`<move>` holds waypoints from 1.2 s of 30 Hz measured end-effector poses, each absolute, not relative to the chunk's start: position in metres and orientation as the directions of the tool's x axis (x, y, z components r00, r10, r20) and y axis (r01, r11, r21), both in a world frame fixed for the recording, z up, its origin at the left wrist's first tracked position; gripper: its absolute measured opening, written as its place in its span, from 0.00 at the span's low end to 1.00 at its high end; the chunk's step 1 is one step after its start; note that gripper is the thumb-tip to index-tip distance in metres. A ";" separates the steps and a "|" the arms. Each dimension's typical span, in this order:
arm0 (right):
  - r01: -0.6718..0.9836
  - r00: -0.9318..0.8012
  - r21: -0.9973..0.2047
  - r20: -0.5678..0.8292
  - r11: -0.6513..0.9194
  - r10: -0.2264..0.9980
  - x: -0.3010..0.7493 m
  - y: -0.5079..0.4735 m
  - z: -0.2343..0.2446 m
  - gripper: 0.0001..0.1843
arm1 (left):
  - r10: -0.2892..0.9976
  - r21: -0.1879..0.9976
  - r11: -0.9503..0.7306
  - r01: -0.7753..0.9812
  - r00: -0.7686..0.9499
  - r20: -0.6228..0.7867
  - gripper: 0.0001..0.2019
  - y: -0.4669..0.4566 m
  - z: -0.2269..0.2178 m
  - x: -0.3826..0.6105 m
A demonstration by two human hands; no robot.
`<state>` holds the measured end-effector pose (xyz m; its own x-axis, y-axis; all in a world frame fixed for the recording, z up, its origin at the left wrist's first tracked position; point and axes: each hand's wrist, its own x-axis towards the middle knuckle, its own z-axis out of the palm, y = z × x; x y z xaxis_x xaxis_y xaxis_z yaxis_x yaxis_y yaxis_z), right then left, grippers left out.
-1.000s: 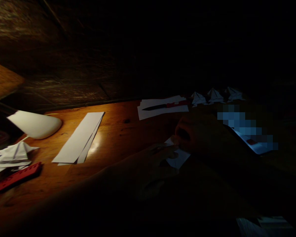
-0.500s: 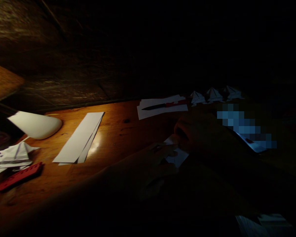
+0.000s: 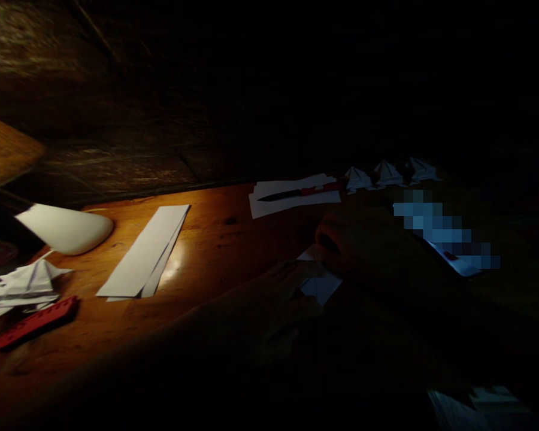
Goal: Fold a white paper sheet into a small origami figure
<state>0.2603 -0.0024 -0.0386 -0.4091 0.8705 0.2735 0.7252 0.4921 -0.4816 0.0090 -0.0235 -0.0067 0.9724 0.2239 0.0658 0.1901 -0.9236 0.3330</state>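
Note:
In deep shadow right of the middle, a small white piece of folded paper (image 3: 324, 287) lies on the wooden table between my hands. My left hand (image 3: 278, 293) comes in from the lower left, its fingers on the paper's left side and holding it. From the right, my right hand (image 3: 341, 242) curls its fingers closed on the paper's upper edge. The darkness hides most of both hands and the exact folds.
Paper strips (image 3: 148, 251) lie to the left. A red-handled knife (image 3: 287, 194) rests on more paper (image 3: 260, 206). Several folded paper figures (image 3: 388, 173) stand behind a lit phone (image 3: 462, 263). A white lamp (image 3: 67, 227), crumpled paper (image 3: 27, 284) and a red comb-like object (image 3: 33, 323) are at left.
My left fingers have shifted slightly on the paper and now look drawn closer together. My right hand stays at the paper's upper edge, almost unmoved.

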 end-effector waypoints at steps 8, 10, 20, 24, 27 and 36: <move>0.733 -0.409 -0.477 0.259 0.485 0.875 0.259 -0.003 -0.036 0.11 | 0.198 0.314 -0.938 0.151 0.972 0.126 0.19 -0.023 -0.015 0.007; 0.737 -0.403 -0.482 0.250 0.474 0.880 0.258 -0.005 -0.033 0.10 | 0.197 0.311 -0.939 0.149 0.972 0.130 0.20 -0.023 -0.016 0.007; 0.706 -0.409 -0.524 0.249 0.477 0.878 0.261 -0.001 -0.039 0.10 | 0.193 0.340 -0.929 0.145 0.975 0.113 0.20 -0.020 -0.011 0.006; 0.693 -0.398 -0.539 0.267 0.478 0.878 0.261 0.000 -0.041 0.07 | 0.199 0.364 -0.919 0.153 0.976 0.093 0.19 -0.017 -0.007 0.008; 0.699 -0.388 -0.550 0.245 0.457 0.889 0.264 0.001 -0.040 0.07 | 0.209 0.381 -0.910 0.163 0.974 0.084 0.20 -0.016 -0.004 0.009; 0.593 -0.520 -0.609 0.209 0.527 0.828 0.285 0.007 -0.029 0.06 | 0.219 0.416 -0.892 0.176 0.974 0.058 0.21 -0.017 -0.002 0.006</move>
<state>0.2848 0.0067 -0.0293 -0.5202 0.8280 0.2093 0.5933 0.5266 -0.6088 0.0064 -0.0166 -0.0016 0.9740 0.2189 0.0576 0.1759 -0.8920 0.4163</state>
